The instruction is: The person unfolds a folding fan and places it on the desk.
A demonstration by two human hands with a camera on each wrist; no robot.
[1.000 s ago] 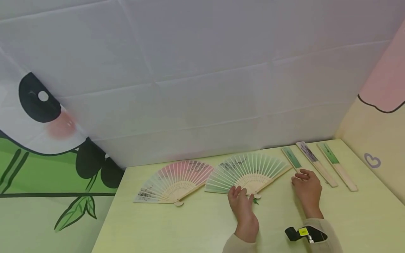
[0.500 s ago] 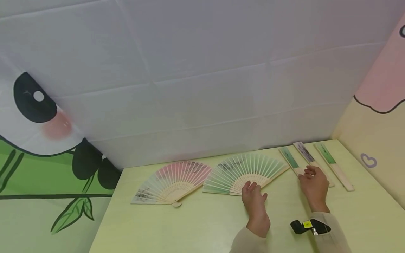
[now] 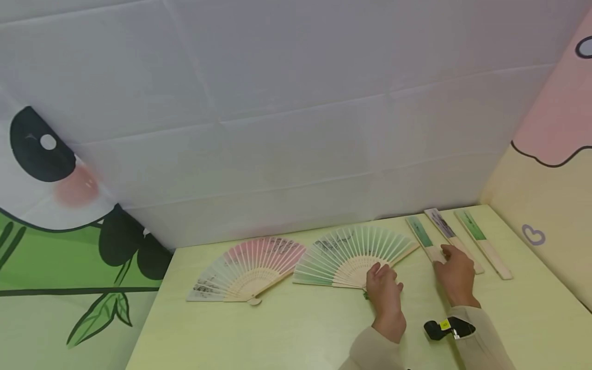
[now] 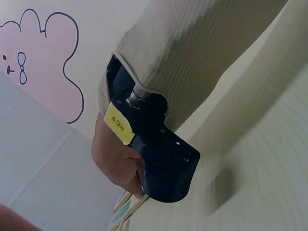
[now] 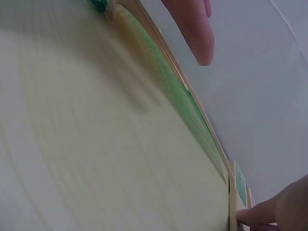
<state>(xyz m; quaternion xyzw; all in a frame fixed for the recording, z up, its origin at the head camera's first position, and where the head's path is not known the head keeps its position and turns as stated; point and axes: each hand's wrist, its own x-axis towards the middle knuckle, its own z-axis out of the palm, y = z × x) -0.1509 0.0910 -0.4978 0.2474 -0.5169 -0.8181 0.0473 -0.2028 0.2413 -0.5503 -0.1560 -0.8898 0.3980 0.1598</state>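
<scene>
My right hand pinches the lower end of a folded hand fan with a teal band, which lies flat on the table; the right wrist view shows thumb and fingers at its end. Spread out to the left is a green hand fan. Above its pivot hangs my left hand, fingers loosely bent and holding nothing. One left fingertip shows apart from the fan in the right wrist view. A dark green tassel peeks out beside the left hand.
A spread pink-and-white fan lies farther left. Right of the teal one lie two more folded fans, one purple-grey and one bright green. A white sheet rises behind the yellow table.
My left hand has moved right, away from the green fan's left part. The right hand has shifted right and then back, and now takes hold of the teal folded fan's end.
</scene>
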